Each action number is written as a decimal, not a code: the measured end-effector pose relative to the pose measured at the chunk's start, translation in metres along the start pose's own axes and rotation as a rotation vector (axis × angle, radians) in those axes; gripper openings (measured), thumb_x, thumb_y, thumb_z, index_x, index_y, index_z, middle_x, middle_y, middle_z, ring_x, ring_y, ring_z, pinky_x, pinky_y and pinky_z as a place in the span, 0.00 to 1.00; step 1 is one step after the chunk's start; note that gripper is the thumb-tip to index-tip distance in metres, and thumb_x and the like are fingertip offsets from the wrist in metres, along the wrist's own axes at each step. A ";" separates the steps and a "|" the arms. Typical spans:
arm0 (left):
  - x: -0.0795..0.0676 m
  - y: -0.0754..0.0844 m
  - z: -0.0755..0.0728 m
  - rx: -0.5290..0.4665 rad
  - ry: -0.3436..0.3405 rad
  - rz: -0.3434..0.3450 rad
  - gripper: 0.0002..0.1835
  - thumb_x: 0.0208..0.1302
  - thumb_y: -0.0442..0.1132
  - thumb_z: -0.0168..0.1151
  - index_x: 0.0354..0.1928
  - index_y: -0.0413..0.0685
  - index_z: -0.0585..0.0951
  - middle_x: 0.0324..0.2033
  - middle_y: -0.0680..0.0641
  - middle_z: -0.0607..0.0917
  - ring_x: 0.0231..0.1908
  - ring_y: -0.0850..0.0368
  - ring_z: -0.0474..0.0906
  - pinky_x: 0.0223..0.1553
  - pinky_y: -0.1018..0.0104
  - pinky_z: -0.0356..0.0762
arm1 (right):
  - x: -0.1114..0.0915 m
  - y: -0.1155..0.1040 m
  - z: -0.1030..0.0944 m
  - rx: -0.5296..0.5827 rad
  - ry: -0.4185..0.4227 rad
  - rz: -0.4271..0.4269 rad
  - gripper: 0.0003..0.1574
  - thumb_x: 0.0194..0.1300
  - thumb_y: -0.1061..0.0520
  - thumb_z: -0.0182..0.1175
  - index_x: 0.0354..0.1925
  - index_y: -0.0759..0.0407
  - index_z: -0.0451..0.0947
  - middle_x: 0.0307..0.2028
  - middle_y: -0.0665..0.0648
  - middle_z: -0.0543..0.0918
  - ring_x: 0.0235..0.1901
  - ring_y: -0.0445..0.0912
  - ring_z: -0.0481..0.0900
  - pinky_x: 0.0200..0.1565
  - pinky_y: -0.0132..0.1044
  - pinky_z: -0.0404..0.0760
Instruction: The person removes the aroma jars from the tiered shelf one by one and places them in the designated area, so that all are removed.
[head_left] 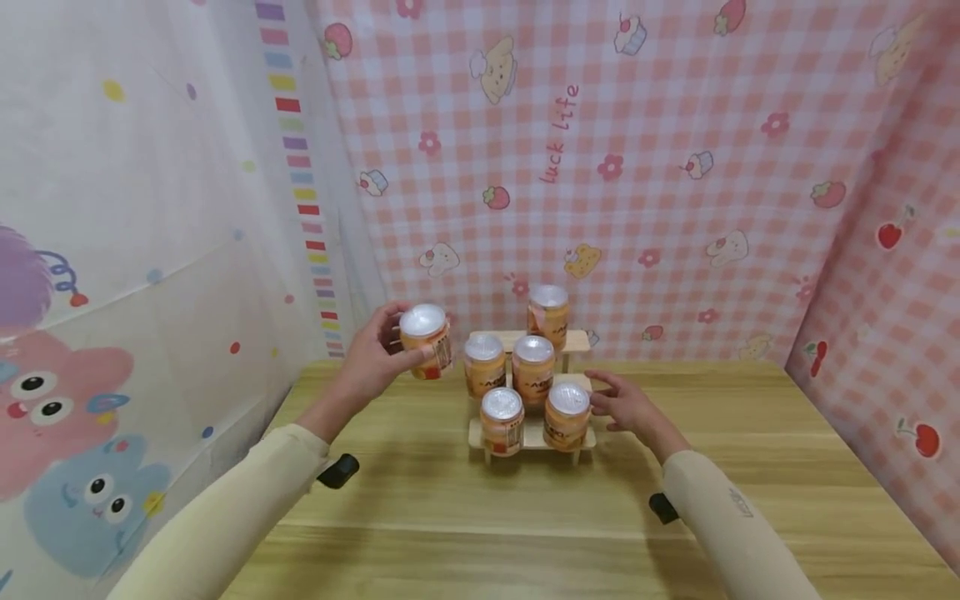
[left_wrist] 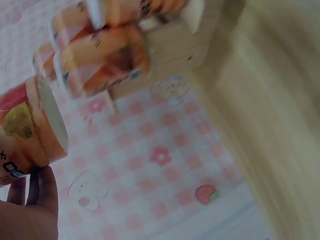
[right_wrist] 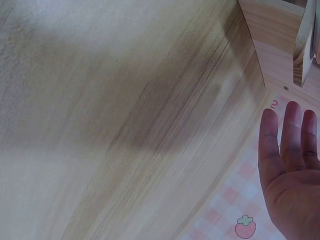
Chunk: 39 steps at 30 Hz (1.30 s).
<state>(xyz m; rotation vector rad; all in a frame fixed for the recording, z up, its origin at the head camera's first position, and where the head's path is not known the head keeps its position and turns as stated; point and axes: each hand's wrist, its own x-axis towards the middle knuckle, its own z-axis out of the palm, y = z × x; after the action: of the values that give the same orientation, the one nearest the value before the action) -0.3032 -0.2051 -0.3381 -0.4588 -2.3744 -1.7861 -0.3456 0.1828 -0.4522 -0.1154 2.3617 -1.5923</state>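
My left hand (head_left: 372, 357) grips an orange can (head_left: 427, 343) with a silver lid, held up to the left of a small stepped wooden rack (head_left: 534, 434). In the left wrist view the same can (left_wrist: 29, 130) shows its pale end, fingers curled at its side. Two cans, a left one (head_left: 502, 423) and a right one (head_left: 567, 419), stand on the bottom step. The middle step bears two more, one left (head_left: 485, 368) and one right (head_left: 533, 372). A single can (head_left: 548, 317) is on the top step. My right hand (head_left: 626, 407) has loosely extended fingers beside the bottom right can.
The rack stands on a wood-grain table (head_left: 420, 533). Behind it hangs a pink checked cloth (head_left: 660, 108), with a white patterned cloth (head_left: 150, 150) at the left. Dark wrist-mounted pieces hang under both sleeves, one left (head_left: 339, 472) and one right (head_left: 663, 507).
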 end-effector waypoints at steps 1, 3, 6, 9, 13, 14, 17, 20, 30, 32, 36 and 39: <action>-0.006 -0.003 0.001 0.002 -0.004 -0.003 0.36 0.59 0.38 0.73 0.66 0.46 0.65 0.58 0.40 0.75 0.54 0.43 0.76 0.49 0.56 0.79 | -0.001 0.000 0.000 -0.004 -0.001 -0.001 0.33 0.78 0.56 0.50 0.76 0.55 0.55 0.64 0.74 0.68 0.58 0.64 0.75 0.47 0.55 0.80; -0.017 -0.009 0.003 0.001 -0.012 -0.005 0.36 0.58 0.37 0.73 0.66 0.46 0.66 0.58 0.39 0.76 0.54 0.43 0.76 0.49 0.57 0.79 | -0.002 0.001 0.000 -0.009 -0.007 -0.005 0.33 0.78 0.56 0.49 0.76 0.56 0.55 0.64 0.75 0.68 0.58 0.65 0.74 0.49 0.58 0.79; -0.031 -0.017 0.007 -0.007 -0.006 0.003 0.36 0.57 0.35 0.73 0.65 0.45 0.66 0.57 0.39 0.76 0.53 0.43 0.76 0.52 0.54 0.77 | -0.002 0.001 0.000 -0.012 -0.012 -0.014 0.33 0.79 0.56 0.48 0.76 0.57 0.54 0.64 0.76 0.67 0.58 0.65 0.74 0.49 0.60 0.78; -0.043 -0.024 0.012 -0.009 0.003 0.036 0.36 0.55 0.32 0.73 0.65 0.42 0.68 0.55 0.38 0.77 0.53 0.44 0.76 0.56 0.49 0.74 | -0.001 0.000 0.000 -0.006 -0.017 -0.019 0.33 0.79 0.56 0.48 0.76 0.57 0.54 0.64 0.76 0.67 0.59 0.65 0.73 0.51 0.61 0.78; -0.057 -0.034 0.022 -0.002 -0.007 0.047 0.35 0.55 0.32 0.73 0.64 0.40 0.69 0.53 0.39 0.79 0.53 0.45 0.77 0.57 0.48 0.72 | 0.000 0.001 -0.001 -0.002 -0.018 -0.022 0.33 0.79 0.57 0.48 0.76 0.57 0.54 0.65 0.76 0.66 0.60 0.65 0.73 0.52 0.60 0.77; -0.061 -0.037 0.024 -0.005 -0.009 0.041 0.35 0.55 0.32 0.74 0.63 0.40 0.69 0.53 0.39 0.79 0.53 0.46 0.76 0.57 0.48 0.72 | 0.000 0.001 -0.001 0.000 -0.015 -0.019 0.33 0.79 0.57 0.48 0.76 0.56 0.54 0.65 0.76 0.66 0.60 0.65 0.73 0.52 0.60 0.77; -0.070 -0.048 0.033 -0.013 -0.009 0.016 0.35 0.54 0.32 0.74 0.63 0.40 0.70 0.53 0.39 0.79 0.54 0.45 0.76 0.57 0.49 0.72 | 0.001 0.000 -0.001 0.000 -0.013 -0.015 0.33 0.79 0.56 0.48 0.76 0.55 0.54 0.65 0.75 0.67 0.60 0.65 0.73 0.51 0.59 0.78; -0.078 -0.058 0.041 -0.029 -0.011 -0.002 0.34 0.53 0.31 0.75 0.62 0.41 0.70 0.53 0.39 0.79 0.55 0.45 0.76 0.58 0.49 0.72 | 0.001 0.000 -0.001 0.007 -0.012 -0.008 0.32 0.79 0.55 0.48 0.76 0.54 0.55 0.65 0.74 0.67 0.60 0.65 0.72 0.52 0.60 0.77; -0.098 -0.080 0.067 -0.087 -0.061 -0.089 0.35 0.53 0.34 0.77 0.63 0.43 0.71 0.53 0.41 0.80 0.56 0.46 0.75 0.60 0.50 0.70 | 0.001 -0.002 0.001 0.014 -0.021 -0.012 0.33 0.79 0.56 0.48 0.76 0.54 0.54 0.65 0.75 0.66 0.59 0.65 0.72 0.52 0.60 0.77; -0.101 -0.084 0.074 -0.098 -0.083 -0.096 0.35 0.53 0.34 0.76 0.63 0.42 0.70 0.54 0.41 0.79 0.56 0.46 0.75 0.60 0.51 0.70 | 0.000 -0.002 0.001 0.006 -0.019 -0.012 0.33 0.79 0.56 0.48 0.76 0.54 0.54 0.65 0.75 0.66 0.60 0.66 0.72 0.51 0.60 0.77; -0.108 -0.093 0.086 -0.116 -0.136 -0.105 0.36 0.54 0.33 0.76 0.64 0.40 0.69 0.55 0.40 0.79 0.56 0.45 0.75 0.59 0.51 0.70 | -0.002 -0.002 -0.001 -0.014 -0.023 -0.016 0.33 0.79 0.56 0.48 0.76 0.56 0.54 0.65 0.76 0.66 0.60 0.67 0.72 0.49 0.58 0.79; -0.113 -0.099 0.094 -0.111 -0.167 -0.109 0.36 0.54 0.34 0.76 0.64 0.39 0.69 0.56 0.41 0.78 0.56 0.44 0.75 0.59 0.50 0.71 | -0.002 -0.001 0.000 -0.010 -0.027 -0.016 0.33 0.79 0.56 0.48 0.76 0.56 0.53 0.65 0.77 0.66 0.60 0.67 0.72 0.50 0.58 0.79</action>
<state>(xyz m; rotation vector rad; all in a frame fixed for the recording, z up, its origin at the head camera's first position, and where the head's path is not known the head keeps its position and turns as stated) -0.2207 -0.1586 -0.4877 -0.5206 -2.4620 -2.0100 -0.3439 0.1834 -0.4511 -0.1579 2.3541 -1.5762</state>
